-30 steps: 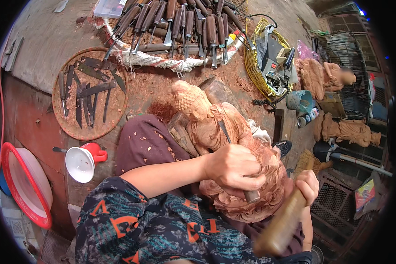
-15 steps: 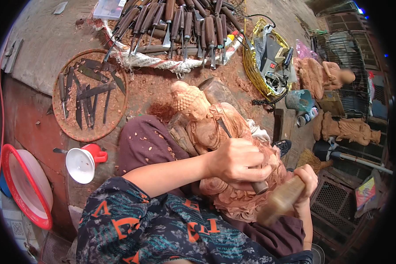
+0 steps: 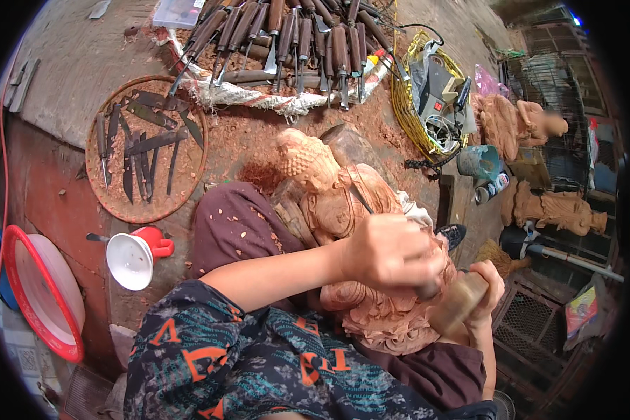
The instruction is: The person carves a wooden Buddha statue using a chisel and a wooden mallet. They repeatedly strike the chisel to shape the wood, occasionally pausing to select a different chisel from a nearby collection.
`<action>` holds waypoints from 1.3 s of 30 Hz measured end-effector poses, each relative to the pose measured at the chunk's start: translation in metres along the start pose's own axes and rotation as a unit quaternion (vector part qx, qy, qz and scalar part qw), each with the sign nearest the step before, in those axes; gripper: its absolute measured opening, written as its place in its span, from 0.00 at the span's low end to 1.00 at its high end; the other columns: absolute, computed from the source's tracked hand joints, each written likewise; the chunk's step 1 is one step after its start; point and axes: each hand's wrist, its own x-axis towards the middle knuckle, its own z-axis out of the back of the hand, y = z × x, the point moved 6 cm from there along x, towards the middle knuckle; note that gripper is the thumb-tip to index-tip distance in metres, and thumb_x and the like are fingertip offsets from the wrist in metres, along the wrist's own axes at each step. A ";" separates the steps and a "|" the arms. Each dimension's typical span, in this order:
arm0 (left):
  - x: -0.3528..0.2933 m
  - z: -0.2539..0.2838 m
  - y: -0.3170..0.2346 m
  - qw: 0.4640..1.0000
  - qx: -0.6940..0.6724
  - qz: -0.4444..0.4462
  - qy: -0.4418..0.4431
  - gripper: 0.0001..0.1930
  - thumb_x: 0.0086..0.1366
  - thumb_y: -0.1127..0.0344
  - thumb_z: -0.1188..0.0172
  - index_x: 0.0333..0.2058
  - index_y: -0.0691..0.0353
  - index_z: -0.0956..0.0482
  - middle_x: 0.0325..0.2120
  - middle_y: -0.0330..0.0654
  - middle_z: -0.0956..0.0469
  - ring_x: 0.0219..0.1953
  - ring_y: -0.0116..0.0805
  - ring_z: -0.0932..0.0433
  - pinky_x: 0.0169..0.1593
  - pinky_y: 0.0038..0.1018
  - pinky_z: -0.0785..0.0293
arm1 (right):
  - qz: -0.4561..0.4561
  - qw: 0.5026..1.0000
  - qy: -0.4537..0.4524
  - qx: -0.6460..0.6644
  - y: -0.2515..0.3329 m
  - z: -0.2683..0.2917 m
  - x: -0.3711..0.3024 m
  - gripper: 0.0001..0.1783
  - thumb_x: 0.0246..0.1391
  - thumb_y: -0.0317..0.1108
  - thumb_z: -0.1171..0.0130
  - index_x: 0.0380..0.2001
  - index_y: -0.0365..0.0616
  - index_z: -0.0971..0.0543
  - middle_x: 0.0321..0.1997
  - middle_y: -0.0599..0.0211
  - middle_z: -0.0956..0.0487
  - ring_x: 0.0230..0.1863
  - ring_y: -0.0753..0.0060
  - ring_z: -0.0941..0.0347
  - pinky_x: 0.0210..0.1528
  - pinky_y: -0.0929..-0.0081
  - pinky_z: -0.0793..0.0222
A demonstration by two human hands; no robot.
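Observation:
A carved wooden figure [image 3: 332, 210] with a knobbed, curl-covered head leans across my lap, its head toward the upper left. My left hand [image 3: 392, 253], slightly blurred, is closed around a chisel [image 3: 360, 199]. The thin dark blade points up and left at the figure's chest and shoulder; whether its tip touches the wood I cannot tell. At the lower right, my right hand [image 3: 490, 288] grips a wooden mallet [image 3: 456, 306]. The mallet's blurred head is close beside the butt of the chisel handle, over the figure's carved lower part.
Many wooden-handled chisels [image 3: 339, 52] lie on a sack-edged pile ahead. A round tray [image 3: 99, 192] holds dark blades. Left are a red mug [image 3: 147, 241] and red-rimmed basin [image 3: 77, 343]. A yellow wire basket [image 3: 407, 115] and carved figures [image 3: 560, 210] stand right. Wood chips cover the floor.
My left hand and the chisel have shifted a little to the right and up. The mallet has swung up and right, nearer the chisel's handle end. The view has moved slightly.

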 end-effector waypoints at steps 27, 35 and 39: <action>-0.001 -0.005 0.013 0.993 -0.059 0.095 0.032 0.18 0.42 0.56 0.32 0.31 0.56 0.25 0.21 0.36 0.31 0.22 0.36 0.27 0.24 0.32 0.32 | -0.063 0.996 -0.065 0.028 -0.004 0.005 -0.012 0.20 0.41 0.36 0.32 0.36 0.39 0.27 0.22 0.60 0.30 0.21 0.62 0.32 0.25 0.69 0.37; 0.000 0.000 0.016 0.993 -0.029 0.105 0.038 0.18 0.45 0.56 0.33 0.33 0.58 0.23 0.23 0.39 0.26 0.24 0.37 0.24 0.27 0.31 0.29 | -0.036 0.999 0.028 0.023 0.003 -0.001 0.012 0.24 0.32 0.33 0.29 0.35 0.38 0.27 0.24 0.60 0.27 0.23 0.59 0.28 0.27 0.68 0.33; -0.001 -0.018 0.018 0.995 -0.033 0.084 0.051 0.16 0.46 0.62 0.33 0.35 0.60 0.20 0.24 0.42 0.23 0.24 0.39 0.22 0.28 0.31 0.27 | -0.042 0.998 -0.007 0.054 -0.006 0.012 -0.003 0.22 0.33 0.30 0.31 0.34 0.39 0.27 0.28 0.59 0.23 0.28 0.55 0.23 0.32 0.67 0.27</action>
